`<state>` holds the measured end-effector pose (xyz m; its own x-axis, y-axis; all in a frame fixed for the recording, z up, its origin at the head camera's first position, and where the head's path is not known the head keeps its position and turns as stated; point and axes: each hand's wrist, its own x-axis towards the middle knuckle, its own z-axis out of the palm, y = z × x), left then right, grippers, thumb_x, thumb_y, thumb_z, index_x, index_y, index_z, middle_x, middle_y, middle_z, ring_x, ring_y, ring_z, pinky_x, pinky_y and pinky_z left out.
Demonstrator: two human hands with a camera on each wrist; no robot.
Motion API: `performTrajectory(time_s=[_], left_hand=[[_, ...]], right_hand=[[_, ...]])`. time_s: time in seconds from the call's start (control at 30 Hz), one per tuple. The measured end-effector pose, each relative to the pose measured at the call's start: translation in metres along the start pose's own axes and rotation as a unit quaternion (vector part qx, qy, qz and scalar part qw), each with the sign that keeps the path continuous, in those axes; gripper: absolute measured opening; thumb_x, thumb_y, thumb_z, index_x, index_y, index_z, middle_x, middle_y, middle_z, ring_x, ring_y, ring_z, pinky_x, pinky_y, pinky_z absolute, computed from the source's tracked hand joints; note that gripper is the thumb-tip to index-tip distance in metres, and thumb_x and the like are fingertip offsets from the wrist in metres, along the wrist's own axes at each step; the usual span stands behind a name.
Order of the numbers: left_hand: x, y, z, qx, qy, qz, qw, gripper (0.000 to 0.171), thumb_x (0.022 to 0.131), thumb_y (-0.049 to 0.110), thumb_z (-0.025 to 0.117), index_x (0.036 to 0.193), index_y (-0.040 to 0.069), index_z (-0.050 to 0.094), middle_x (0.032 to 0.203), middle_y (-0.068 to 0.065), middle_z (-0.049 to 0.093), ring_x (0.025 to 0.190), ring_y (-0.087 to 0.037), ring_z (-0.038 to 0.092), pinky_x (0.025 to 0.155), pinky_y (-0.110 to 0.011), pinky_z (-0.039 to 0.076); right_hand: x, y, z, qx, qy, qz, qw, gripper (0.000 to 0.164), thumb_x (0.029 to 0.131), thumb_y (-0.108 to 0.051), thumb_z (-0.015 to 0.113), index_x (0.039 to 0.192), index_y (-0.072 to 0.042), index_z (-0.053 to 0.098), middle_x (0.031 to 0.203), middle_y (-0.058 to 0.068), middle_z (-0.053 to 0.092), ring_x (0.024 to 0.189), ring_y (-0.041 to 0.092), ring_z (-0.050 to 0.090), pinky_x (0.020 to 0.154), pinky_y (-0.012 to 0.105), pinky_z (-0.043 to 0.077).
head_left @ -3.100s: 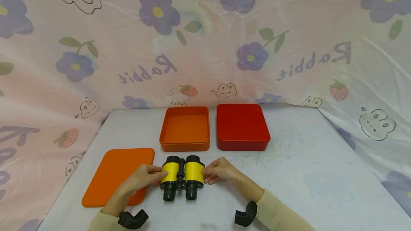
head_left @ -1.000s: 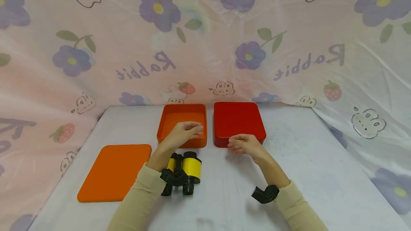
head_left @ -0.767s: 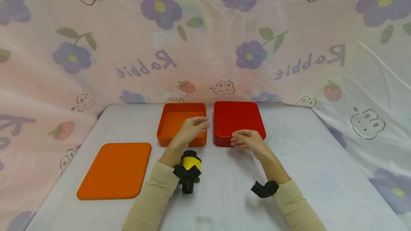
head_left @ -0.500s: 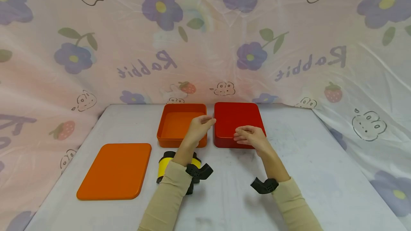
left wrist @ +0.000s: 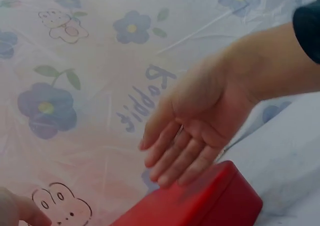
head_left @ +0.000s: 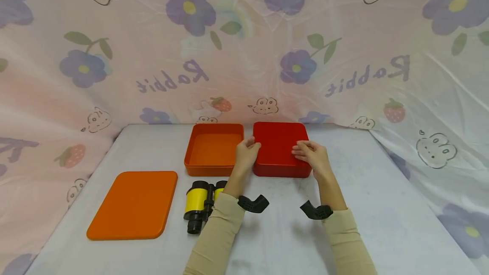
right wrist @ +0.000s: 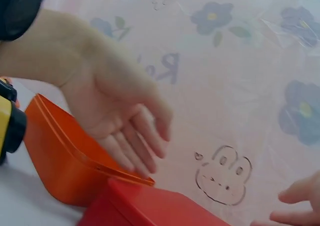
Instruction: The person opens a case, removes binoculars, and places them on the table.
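A red square box point(head_left: 276, 145) with a flat, closed top stands at the back of the table. My left hand point(head_left: 246, 152) is at its left side, fingers loosely bent, between it and the orange box; the left wrist view catches just some left fingertips point(left wrist: 30, 211) at its lower left corner. Over the red box's right front part is my right hand point(head_left: 315, 158), fingers extended and slightly bent. In the left wrist view the right fingers point(left wrist: 172, 171) come down close over the red top. Neither hand holds anything.
The open orange box point(head_left: 210, 171) stands left of the red one. Its flat orange lid point(head_left: 133, 207) lies at the front left. Yellow and black binoculars point(head_left: 196, 200) lie between lid and left forearm, partly hidden by the sleeve point(head_left: 219, 232). A patterned cloth point(head_left: 244, 46) hangs behind.
Both hands left the binoculars and reached forward to the red box. The left hand crossed rightward over the orange box's front; the right moved forward to the red box's right side. The boxes stayed put.
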<state>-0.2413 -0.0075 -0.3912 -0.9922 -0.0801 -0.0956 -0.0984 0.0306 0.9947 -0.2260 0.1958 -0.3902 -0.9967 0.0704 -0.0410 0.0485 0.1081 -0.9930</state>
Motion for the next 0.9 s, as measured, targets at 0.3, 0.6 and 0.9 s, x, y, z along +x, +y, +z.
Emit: performTrajectory(time_s=[0.3,0.6,0.9], left_hand=[[0.000,-0.011,0.013,-0.011,0.039,0.024,0.9989,0.046,0.095,0.008,0.051,0.138,-0.007,0.046,0.145,-0.024,0.047,0.138,-0.035,0.045,0.114,-0.043,0.039],[0.005,-0.027,0.024,0.009,0.058,0.006,0.9983,0.053,0.094,0.011,0.054,0.143,-0.003,0.039,0.151,-0.021,0.040,0.142,-0.034,0.038,0.119,-0.046,0.033],[0.006,-0.032,0.027,0.016,0.072,0.006,0.9972,0.055,0.093,0.009,0.053,0.144,-0.007,0.037,0.150,-0.023,0.041,0.141,-0.035,0.040,0.118,-0.046,0.034]], right_hand=[[0.008,0.007,-0.017,0.070,0.123,0.004,0.990,0.027,0.098,-0.019,0.054,0.114,0.002,0.058,0.072,-0.018,0.068,0.069,-0.002,0.066,0.070,0.012,0.057],[0.020,0.026,-0.023,0.070,0.190,0.018,0.979,0.029,0.097,-0.014,0.054,0.116,0.007,0.056,0.065,-0.021,0.061,0.065,-0.003,0.061,0.067,0.012,0.055],[0.027,0.038,-0.026,0.047,0.194,0.045,0.979,0.039,0.098,-0.015,0.052,0.128,0.009,0.052,0.068,-0.024,0.057,0.074,-0.003,0.056,0.066,0.007,0.051]])
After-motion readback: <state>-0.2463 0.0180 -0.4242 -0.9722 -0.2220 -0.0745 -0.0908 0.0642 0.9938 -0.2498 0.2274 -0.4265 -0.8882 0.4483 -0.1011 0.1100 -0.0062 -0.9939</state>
